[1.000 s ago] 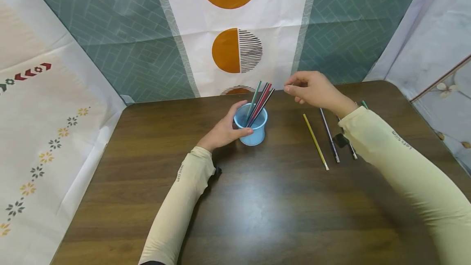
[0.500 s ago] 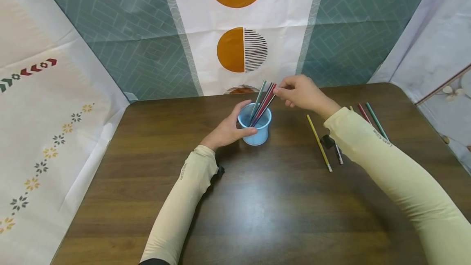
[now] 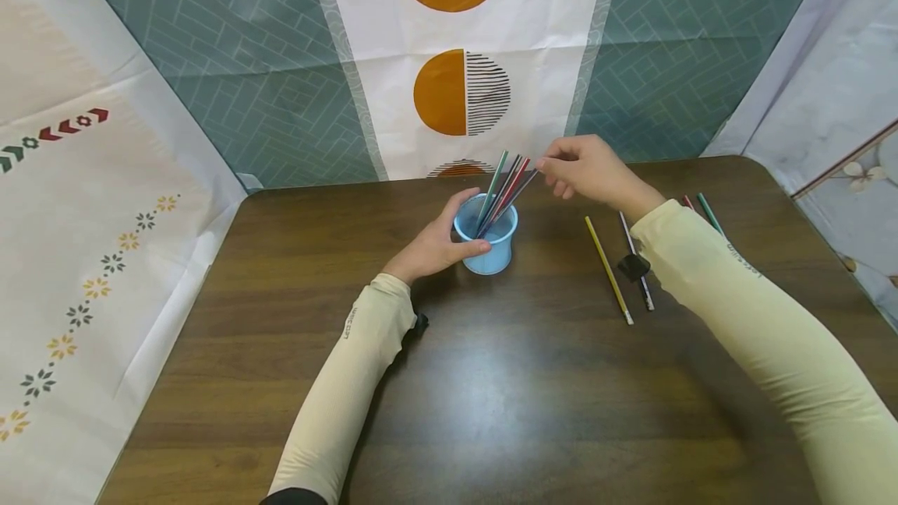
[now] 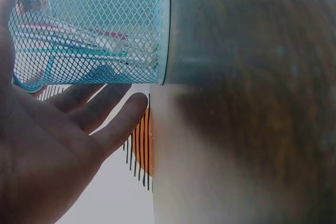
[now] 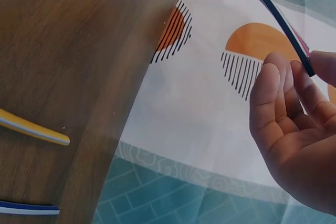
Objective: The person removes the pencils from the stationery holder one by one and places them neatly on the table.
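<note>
A light-blue mesh pencil cup [image 3: 491, 260] stands upright near the table's back edge. My left hand [image 3: 429, 249] holds its left side, thumb across the front near the rim and fingers behind. In the left wrist view the cup's mesh wall [image 4: 105, 30] shows pencils through it. A green pencil [image 3: 493, 187] and a red pencil [image 3: 517, 180] lean inside with dark ones. My right hand [image 3: 588, 170], right of the cup, pinches the top end of a dark pencil [image 5: 287, 29] between thumb and fingers. That pencil's lower part is in the cup.
On the wooden table [image 3: 491, 411] to the right lie a yellow pencil [image 3: 609, 271] and a dark-and-white pencil [image 3: 646, 292]. Farther right, the sleeve partly covers a red pencil [image 3: 687, 202] and a green pencil [image 3: 710, 213]. A patterned cloth [image 3: 540, 115] hangs behind the table.
My right hand moved left to the pencils in the cup, took a dark pencil's end, then shifted slightly right, tilting it. My left hand keeps its hold on the cup.
</note>
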Demonstrator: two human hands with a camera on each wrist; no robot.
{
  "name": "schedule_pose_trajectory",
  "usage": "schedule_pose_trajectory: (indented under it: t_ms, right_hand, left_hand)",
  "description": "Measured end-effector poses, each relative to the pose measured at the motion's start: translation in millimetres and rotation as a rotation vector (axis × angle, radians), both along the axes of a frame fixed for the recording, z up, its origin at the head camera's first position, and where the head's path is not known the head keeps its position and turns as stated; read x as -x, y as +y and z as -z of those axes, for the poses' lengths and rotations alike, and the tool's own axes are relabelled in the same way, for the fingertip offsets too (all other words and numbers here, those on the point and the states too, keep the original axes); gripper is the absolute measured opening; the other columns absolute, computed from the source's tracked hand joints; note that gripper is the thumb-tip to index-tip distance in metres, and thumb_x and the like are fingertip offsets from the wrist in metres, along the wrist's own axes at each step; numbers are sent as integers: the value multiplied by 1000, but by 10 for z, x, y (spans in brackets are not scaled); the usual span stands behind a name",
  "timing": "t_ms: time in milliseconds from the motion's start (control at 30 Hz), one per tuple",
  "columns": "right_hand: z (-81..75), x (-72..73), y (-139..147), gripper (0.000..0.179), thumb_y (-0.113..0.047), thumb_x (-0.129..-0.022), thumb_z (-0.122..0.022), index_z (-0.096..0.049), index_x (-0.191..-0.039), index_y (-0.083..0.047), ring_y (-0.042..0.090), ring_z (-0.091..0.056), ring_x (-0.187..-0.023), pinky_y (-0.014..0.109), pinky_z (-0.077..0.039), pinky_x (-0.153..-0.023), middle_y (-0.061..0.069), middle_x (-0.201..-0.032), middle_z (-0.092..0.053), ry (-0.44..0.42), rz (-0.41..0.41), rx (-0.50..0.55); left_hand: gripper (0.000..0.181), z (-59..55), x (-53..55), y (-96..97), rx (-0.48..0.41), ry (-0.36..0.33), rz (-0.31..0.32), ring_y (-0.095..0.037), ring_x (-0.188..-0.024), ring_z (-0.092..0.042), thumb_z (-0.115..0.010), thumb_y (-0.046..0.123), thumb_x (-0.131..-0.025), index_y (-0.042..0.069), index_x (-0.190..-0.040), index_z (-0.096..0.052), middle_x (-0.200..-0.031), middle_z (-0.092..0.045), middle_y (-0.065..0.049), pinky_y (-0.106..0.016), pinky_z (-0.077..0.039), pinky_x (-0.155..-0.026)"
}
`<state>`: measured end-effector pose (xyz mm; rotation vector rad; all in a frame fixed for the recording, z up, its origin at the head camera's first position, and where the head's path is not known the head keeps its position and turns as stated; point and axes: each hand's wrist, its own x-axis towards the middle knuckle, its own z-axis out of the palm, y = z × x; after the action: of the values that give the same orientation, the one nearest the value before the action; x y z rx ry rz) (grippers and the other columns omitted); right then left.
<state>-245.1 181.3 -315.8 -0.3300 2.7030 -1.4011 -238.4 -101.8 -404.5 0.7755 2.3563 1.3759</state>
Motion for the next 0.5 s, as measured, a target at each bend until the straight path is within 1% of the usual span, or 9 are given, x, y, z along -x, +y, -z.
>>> schedule_pose_trajectory:
  t_ms: [167, 267, 367, 500]
  right_hand:
    - [-14, -16, 67, 32, -35, -96, -61, -64, -96, -3, 28, -64, -74, 32, -54, -63, 21, -91, -63, -20, 25, -11]
    - [-10, -24, 96, 33, -36, -96, -61, -63, -98, -3, 28, -64, -75, 32, -55, -64, 21, -93, -63, -32, 35, -11]
    - [9, -26, 135, 34, -37, -96, -61, -62, -99, -3, 29, -64, -75, 34, -55, -65, 19, -91, -63, -50, 41, 21]
    - [51, -23, 205, 33, -36, -96, -61, -61, -96, -3, 30, -64, -72, 38, -56, -65, 18, -88, -64, -77, 48, 83]
  left_hand:
    - [88, -7, 0, -3, 7, 3, 1, -23, -120, -45, -74, 55, -79, 51, -145, -16, -142, -38, 1, -50, -39, -98]
    - [88, -9, -4, -6, 8, 0, -1, -23, -120, -46, -74, 54, -79, 50, -146, -16, -142, -38, 1, -49, -39, -98]
    - [88, -8, -3, -6, 3, -2, 1, -23, -120, -45, -74, 54, -79, 50, -146, -16, -141, -38, 1, -49, -39, -99]
    - [88, -4, 1, -4, 3, 0, 0, -24, -121, -46, -73, 55, -79, 50, -146, -16, -141, -39, 0, -50, -39, -98]
